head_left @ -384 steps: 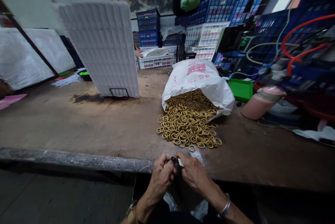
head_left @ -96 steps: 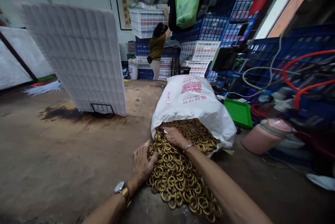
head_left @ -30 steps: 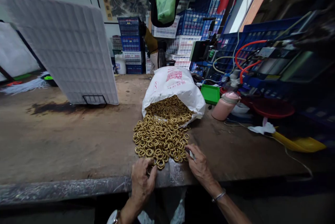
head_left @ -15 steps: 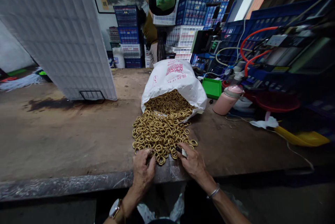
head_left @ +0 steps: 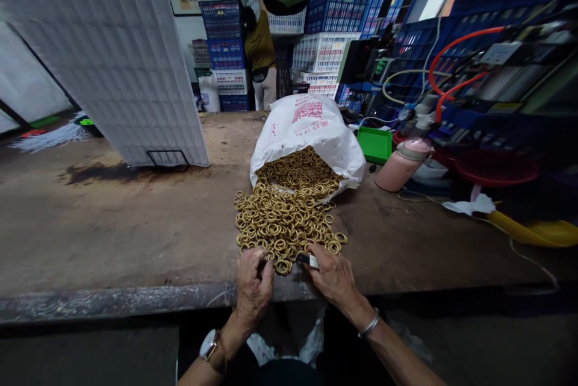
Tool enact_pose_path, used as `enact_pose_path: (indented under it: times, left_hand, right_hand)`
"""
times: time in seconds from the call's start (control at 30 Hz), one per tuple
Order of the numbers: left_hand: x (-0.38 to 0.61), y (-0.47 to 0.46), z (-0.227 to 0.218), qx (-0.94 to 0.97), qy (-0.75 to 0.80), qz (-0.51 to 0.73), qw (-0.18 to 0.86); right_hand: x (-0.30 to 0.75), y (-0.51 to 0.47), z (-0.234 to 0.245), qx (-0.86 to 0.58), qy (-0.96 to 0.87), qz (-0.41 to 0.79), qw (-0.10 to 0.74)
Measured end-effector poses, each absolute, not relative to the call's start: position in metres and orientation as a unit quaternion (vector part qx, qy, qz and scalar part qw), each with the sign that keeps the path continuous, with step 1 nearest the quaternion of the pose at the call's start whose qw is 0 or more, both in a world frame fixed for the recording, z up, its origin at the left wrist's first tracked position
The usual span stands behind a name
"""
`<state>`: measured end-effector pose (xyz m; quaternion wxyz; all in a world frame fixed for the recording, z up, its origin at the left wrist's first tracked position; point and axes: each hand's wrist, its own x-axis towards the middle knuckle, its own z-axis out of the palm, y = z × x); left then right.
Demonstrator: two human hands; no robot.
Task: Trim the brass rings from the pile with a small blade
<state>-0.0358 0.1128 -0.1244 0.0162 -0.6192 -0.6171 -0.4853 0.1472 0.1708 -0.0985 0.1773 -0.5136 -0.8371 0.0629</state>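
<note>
A heap of gold-coloured rings (head_left: 282,217) spills from the mouth of a white sack (head_left: 311,121) onto the tabletop. At the heap's near left edge, my left hand (head_left: 253,283) is closed, its thumb and fingers curled together beside the rings. What it pinches, if anything, is too small to make out. My right hand (head_left: 335,276) is at the near right edge of the heap, closed around a small black-and-white tool (head_left: 309,261). The tool points left toward the rings, and its exact kind does not show.
A white ribbed panel (head_left: 135,67) stands on the wooden table (head_left: 171,235) at left. To the right are a green tray (head_left: 374,144), a pink bottle (head_left: 401,168) and a red bowl (head_left: 497,168). Behind, a person (head_left: 261,52) stands by stacked crates (head_left: 224,52).
The view has shifted slightly, so the table items sit a little further right and higher. Both hands stay at the heap's near edge. The person behind now shows more fully, an arm raised.
</note>
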Motion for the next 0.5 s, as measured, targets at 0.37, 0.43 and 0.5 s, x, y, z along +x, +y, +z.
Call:
enact_pose_path:
  times: [0.37,0.43,0.5]
  left_hand:
    - [-0.033,0.107,-0.114,-0.632,-0.605,-0.485,0.006]
    - [-0.031,0.109,-0.111,-0.634,-0.599,-0.489,-0.008]
    - [-0.027,0.112,-0.108,-0.641,-0.585,-0.495,-0.034]
  right_hand:
    - [0.149,0.177,-0.111,-0.529,-0.818,0.11,0.198]
    - [0.151,0.183,-0.111,-0.524,-0.811,0.134,0.222]
    - [0.152,0.188,-0.11,-0.507,-0.81,0.158,0.249]
